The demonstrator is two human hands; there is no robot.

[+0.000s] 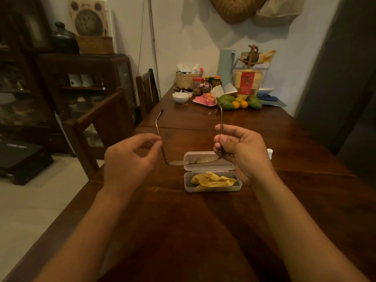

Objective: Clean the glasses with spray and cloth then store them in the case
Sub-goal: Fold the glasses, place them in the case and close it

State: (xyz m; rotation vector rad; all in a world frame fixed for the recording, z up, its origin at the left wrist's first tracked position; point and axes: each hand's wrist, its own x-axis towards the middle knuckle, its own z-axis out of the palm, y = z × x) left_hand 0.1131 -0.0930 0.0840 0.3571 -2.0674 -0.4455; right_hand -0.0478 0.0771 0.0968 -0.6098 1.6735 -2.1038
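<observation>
The glasses (193, 160) hang between both hands, temples unfolded: the left hand (130, 157) pinches one temple, the right hand (242, 151) grips the other. Just below them lies the open clear case (211, 174) holding a yellow cloth (213, 180); a white spray bottle (269, 152) peeks from behind the right hand.

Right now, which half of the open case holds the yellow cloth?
The half nearer the person holds the yellow cloth. The far half holds nothing; the glasses hang over it, held by both hands.
</observation>
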